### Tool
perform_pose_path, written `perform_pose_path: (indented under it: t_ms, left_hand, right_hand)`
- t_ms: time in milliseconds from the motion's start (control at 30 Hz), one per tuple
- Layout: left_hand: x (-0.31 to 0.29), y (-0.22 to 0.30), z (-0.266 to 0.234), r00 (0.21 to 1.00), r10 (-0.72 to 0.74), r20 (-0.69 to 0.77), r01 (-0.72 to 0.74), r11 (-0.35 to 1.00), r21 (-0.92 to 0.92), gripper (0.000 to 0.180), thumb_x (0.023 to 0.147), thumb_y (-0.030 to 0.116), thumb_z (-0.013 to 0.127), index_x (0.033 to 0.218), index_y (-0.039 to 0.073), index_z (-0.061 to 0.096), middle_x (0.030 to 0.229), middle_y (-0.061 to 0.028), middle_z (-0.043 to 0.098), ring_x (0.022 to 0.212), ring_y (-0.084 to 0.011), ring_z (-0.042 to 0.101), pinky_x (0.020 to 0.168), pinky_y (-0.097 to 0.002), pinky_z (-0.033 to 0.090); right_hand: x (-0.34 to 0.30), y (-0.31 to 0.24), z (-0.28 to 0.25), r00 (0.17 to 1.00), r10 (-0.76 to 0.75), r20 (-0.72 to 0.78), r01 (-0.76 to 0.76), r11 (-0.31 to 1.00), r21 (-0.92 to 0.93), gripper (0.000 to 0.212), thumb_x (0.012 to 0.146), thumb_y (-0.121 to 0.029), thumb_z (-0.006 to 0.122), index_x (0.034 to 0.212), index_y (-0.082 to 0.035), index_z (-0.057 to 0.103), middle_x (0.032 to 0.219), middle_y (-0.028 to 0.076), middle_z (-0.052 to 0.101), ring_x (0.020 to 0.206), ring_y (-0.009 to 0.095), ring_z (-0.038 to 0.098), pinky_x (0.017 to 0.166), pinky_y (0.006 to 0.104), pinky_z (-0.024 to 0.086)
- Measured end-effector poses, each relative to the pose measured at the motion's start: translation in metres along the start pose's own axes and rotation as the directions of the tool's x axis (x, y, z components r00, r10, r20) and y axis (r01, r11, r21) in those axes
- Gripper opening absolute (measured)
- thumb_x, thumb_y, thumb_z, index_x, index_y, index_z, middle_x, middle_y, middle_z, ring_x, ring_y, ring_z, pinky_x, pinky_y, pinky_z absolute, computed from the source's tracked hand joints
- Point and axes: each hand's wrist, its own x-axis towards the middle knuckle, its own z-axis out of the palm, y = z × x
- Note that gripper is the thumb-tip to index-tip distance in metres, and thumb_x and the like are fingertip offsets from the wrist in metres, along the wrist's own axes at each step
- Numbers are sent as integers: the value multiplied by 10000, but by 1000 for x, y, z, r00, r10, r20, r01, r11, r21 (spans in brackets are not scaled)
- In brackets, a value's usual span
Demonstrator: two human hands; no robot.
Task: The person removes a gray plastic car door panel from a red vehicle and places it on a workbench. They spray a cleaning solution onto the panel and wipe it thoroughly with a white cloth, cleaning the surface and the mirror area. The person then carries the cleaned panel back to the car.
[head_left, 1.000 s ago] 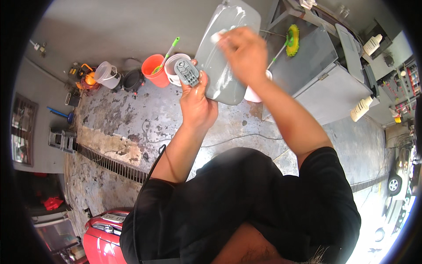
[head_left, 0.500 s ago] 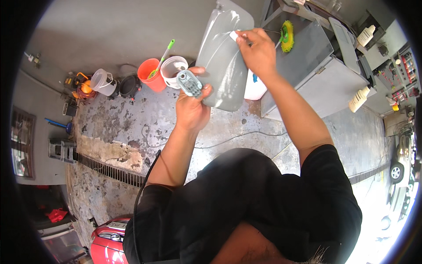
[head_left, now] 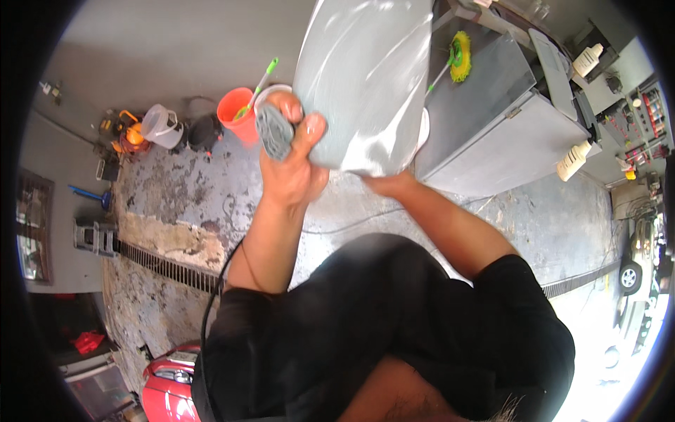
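Observation:
A large light-grey panel (head_left: 365, 84) with rounded lower corners and whitish streaks is held up before me, bright with glare. My left hand (head_left: 292, 172) is closed at its left edge, fingers wrapped round a dark-grey oval piece (head_left: 273, 133) with a ridged face. Whether this piece is joined to the panel I cannot tell. At the panel's lower edge is my right hand (head_left: 394, 184), blurred, its fingers hidden behind the panel. The small white piece seen in it before is out of sight.
By the wall stand an orange bucket (head_left: 239, 116) with a green-tipped stick, a clear bucket (head_left: 160, 126) and a black tub (head_left: 204, 133). To the right are a grey cabinet (head_left: 506, 141), a yellow-green mop head (head_left: 460, 56) and cream bottles (head_left: 574, 160). A red car (head_left: 169, 390) is lower left.
My right hand has dropped from the panel's upper face to its lower edge. The panel has come closer and turned more face-on. My left hand has shifted slightly left, turning the oval piece.

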Motion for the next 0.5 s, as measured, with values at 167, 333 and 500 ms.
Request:
perform_pose_path:
  t_ms: [167, 333, 500]
  left_hand:
    - [26, 36, 2, 997, 1, 82, -12, 992, 126, 248, 944, 23, 701, 1092, 158, 554, 1117, -12, 584, 999, -164, 597, 902, -337, 522]
    - [-4, 74, -79, 981, 184, -65, -154, 936, 317, 266, 932, -7, 716, 1058, 158, 550, 1008, 18, 599, 829, -120, 602, 792, -273, 526]
    - [-118, 91, -143, 747, 349, -565, -139, 914, 381, 296, 900, -33, 731, 1015, 164, 542, 923, 30, 569, 835, -115, 599, 763, -274, 512]
  right_hand:
    - [-64, 174, -14, 881, 216, 421, -245, 969, 15, 441, 959, -148, 636, 1391, -72, 590, 1440, 88, 559, 1317, 260, 538, 1021, 424, 535]
    - [-198, 278, -181, 427, 904, 32, -885, 410, 220, 489, 1028, -414, 592, 1446, -169, 528, 1397, 23, 599, 1231, 199, 581, 973, 390, 508]
    - [-458, 342, -388, -447, 892, -68, -891, -450, -52, 444, 1023, -513, 574, 1242, -131, 634, 1050, 19, 634, 935, 203, 585, 738, 399, 520]
